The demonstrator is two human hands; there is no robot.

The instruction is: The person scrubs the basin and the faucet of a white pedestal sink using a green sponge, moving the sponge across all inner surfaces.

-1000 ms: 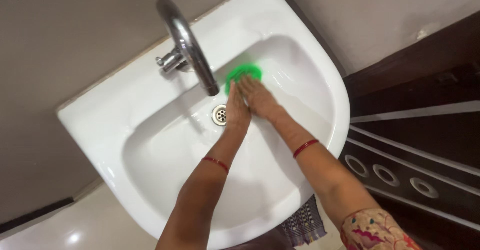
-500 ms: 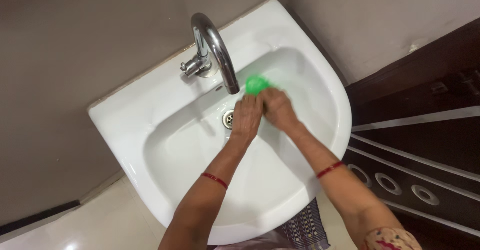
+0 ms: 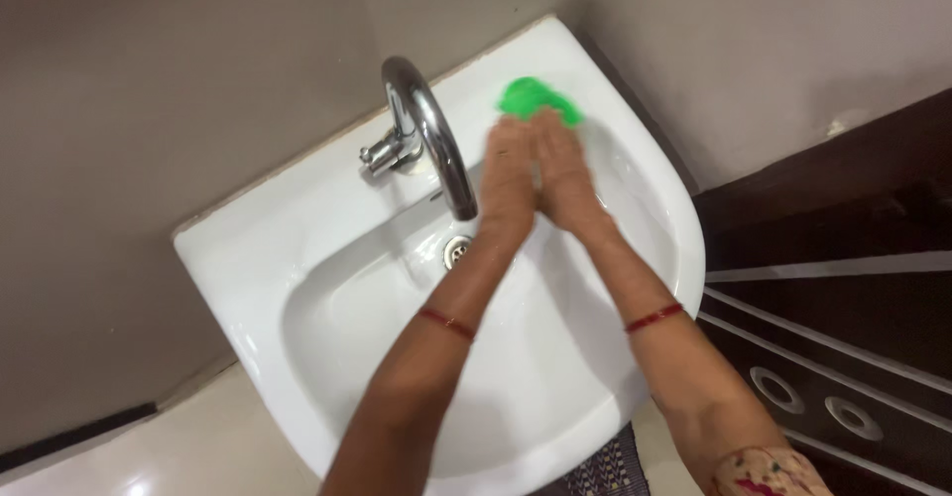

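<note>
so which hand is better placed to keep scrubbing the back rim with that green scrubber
Right, probably. The right hand lies directly on the green scrubber at the far ledge of the sink. The left hand presses alongside it, closer to the tap.

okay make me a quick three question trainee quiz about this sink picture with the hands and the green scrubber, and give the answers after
1. True or false: the green scrubber lies over the drain.
2. Which part of the white sink does the scrubber touch: A the top ledge right of the tap, B the basin floor, C the front rim?
3. What does each wrist wear?

Key:
1. False.
2. A.
3. A red bangle: left hand, right hand.
</note>
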